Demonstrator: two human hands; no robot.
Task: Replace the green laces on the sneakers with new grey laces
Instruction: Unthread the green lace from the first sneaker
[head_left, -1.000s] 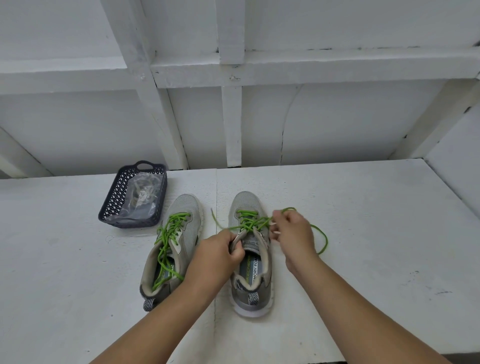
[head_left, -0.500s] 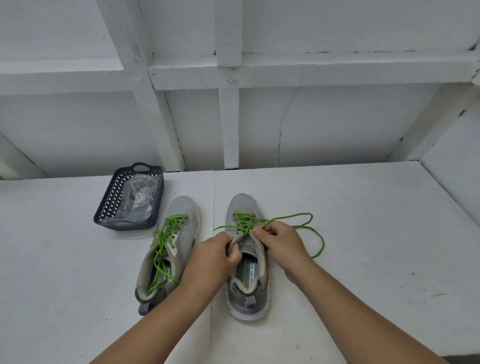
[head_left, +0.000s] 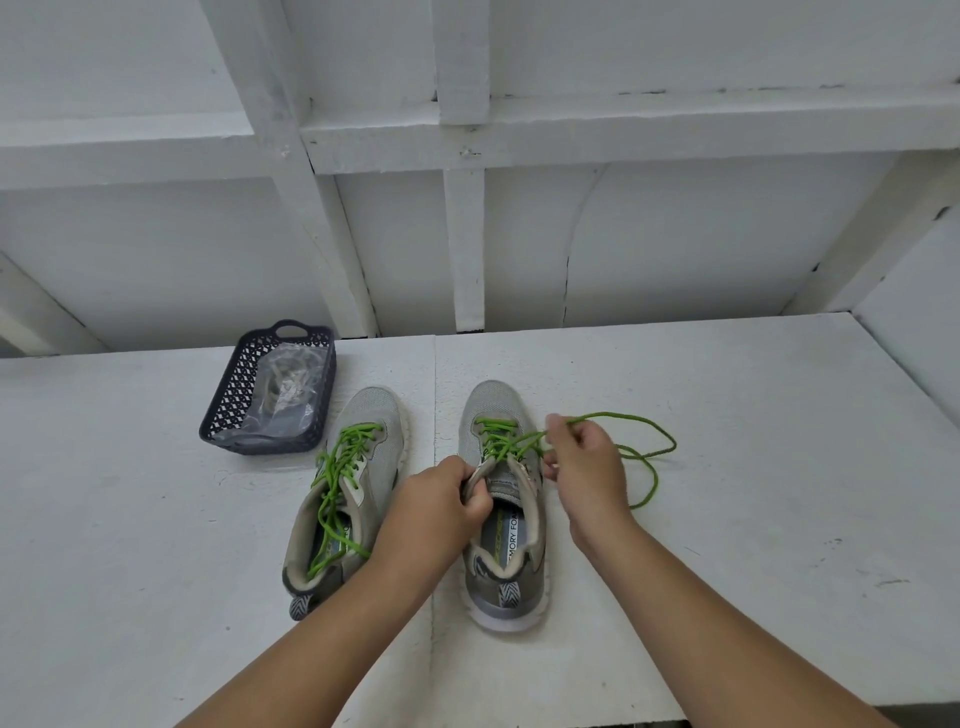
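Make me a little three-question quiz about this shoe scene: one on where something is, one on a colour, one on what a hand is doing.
1. Where does the dark basket stand?
A. Beyond the left sneaker, to its left
B. Right of the right sneaker
C. Between the sneakers

2. What colour are the laces threaded in both sneakers?
A. Grey
B. Green
C. White

3. What is the right hand doing?
A. Lying flat on the table
B. Reaching into the basket
C. Pinching the green lace

Answers:
1 A: the basket sits at the far left, past the left sneaker's toe.
2 B: bright green laces run through both.
3 C: its fingers pinch the lace pulled out to the right, while the left hand grips the right sneaker's collar.
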